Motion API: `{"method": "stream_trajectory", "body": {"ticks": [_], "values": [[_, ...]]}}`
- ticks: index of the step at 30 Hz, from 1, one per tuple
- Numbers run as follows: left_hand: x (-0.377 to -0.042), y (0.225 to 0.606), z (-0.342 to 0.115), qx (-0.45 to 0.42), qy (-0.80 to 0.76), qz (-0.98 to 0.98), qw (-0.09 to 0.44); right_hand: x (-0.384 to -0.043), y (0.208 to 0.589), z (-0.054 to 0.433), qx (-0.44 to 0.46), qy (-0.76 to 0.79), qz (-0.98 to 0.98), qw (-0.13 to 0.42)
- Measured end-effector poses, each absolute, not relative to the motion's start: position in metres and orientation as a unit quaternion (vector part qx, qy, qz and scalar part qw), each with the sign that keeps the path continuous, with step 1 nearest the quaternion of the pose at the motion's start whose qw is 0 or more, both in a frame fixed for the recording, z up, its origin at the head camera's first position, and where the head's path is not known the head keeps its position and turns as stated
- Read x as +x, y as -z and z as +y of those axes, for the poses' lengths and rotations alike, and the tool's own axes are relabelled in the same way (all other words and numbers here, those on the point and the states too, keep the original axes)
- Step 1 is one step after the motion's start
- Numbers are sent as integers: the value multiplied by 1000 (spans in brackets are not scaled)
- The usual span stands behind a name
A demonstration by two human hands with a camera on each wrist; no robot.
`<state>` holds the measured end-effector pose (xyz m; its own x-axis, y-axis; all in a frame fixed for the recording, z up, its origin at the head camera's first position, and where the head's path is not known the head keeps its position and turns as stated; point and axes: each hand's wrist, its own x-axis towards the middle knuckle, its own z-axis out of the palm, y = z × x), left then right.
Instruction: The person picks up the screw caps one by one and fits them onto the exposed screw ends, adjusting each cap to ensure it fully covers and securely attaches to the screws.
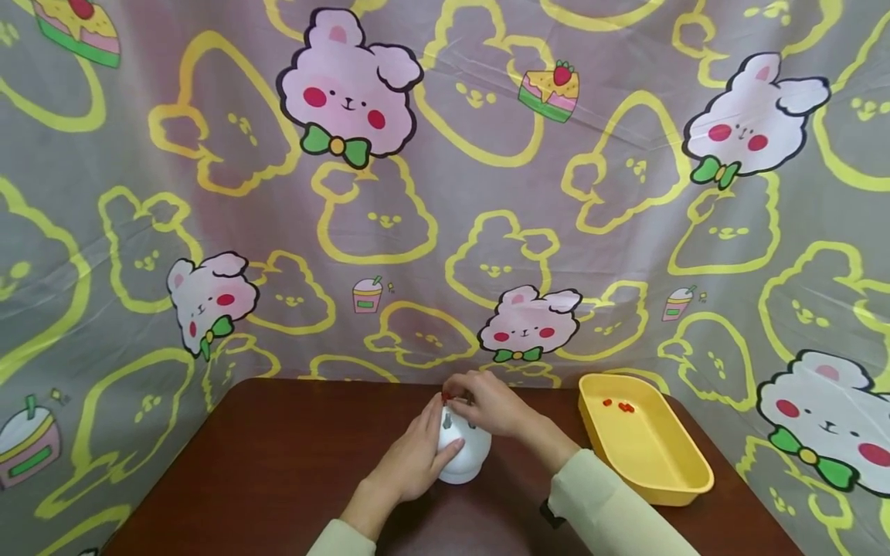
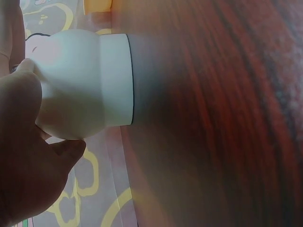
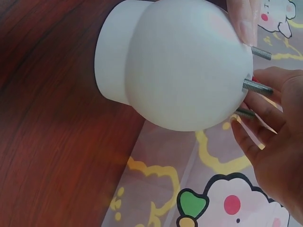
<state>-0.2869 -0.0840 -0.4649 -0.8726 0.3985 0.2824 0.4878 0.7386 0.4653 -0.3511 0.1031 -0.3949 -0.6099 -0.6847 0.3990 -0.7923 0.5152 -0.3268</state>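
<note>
A white rounded body with a narrower collar base [image 1: 461, 462] stands upright on the table. Several threaded metal rods [image 3: 258, 87] stick out of its top, as the right wrist view shows. My left hand [image 1: 415, 454] grips its left side, thumb across the front. At the top, my right hand [image 1: 495, 403] pinches a small red piece [image 1: 446, 398] among the rods; fingers mostly cover it. In the left wrist view the left thumb and a finger press the smooth white side.
To the right lies a yellow tray [image 1: 684, 488] with several small red pieces [image 1: 626, 408] at its far end. The brown wooden table [image 1: 278, 455] reaches back to a patterned curtain [image 1: 445, 193], which also hangs at both sides.
</note>
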Motion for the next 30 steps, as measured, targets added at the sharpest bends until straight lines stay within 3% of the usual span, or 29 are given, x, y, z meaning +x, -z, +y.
{"method": "stream_trajectory", "body": {"ticks": [10, 30], "values": [[-287, 465, -83, -237, 269, -930, 77, -347, 391, 111, 424, -260, -863, 89], [-290, 464, -83, -230, 263, -933, 88, -347, 370, 139, 409, -228, -877, 105]]}}
